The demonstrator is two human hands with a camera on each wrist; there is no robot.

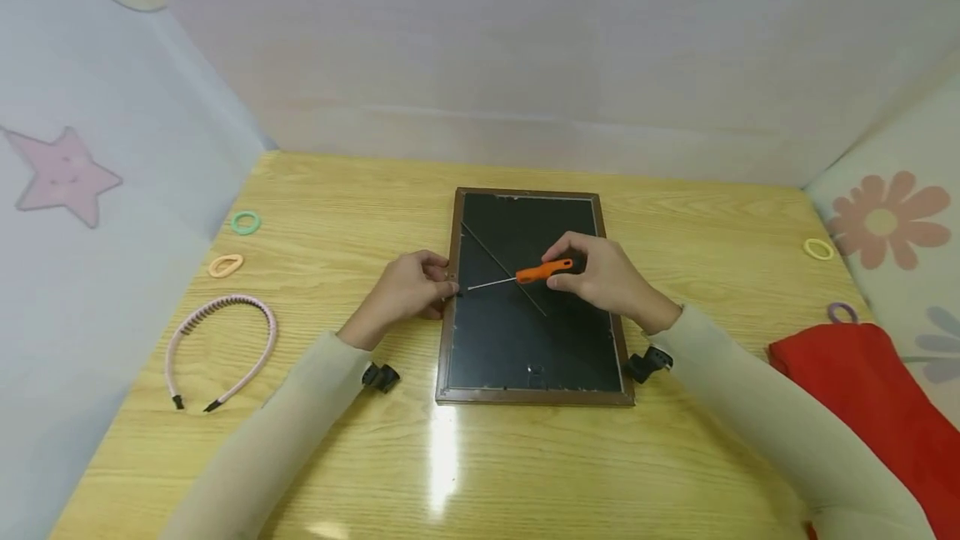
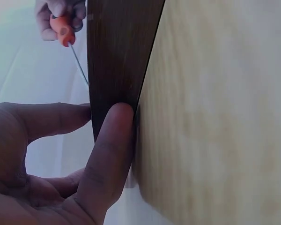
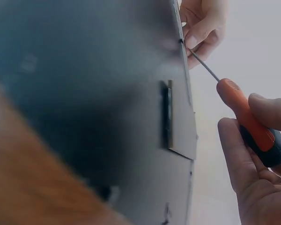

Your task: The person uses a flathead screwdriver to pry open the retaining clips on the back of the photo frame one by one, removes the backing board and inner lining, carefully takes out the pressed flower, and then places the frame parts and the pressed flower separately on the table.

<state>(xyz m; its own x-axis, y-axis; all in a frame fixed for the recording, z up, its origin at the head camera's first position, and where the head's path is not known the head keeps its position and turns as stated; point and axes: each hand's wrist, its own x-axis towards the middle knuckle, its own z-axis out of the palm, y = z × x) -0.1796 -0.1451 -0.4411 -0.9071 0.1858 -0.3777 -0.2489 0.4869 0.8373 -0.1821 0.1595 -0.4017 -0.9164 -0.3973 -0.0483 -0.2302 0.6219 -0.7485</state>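
A picture frame lies on the table with its black backing facing up and a thin strip running diagonally across it. My left hand pinches the frame's left edge, thumb over the rim, a finger against its outer side in the left wrist view. Over the backing, my right hand holds a screwdriver by its orange and black handle, between thumb and fingers. The slim metal shaft points left, its tip close to the left thumb and the frame's left rim.
On the left of the wooden table lie a pink headband, an orange ring and a green ring. To the right are a yellow ring, a purple ring and red cloth. Patterned walls enclose the table.
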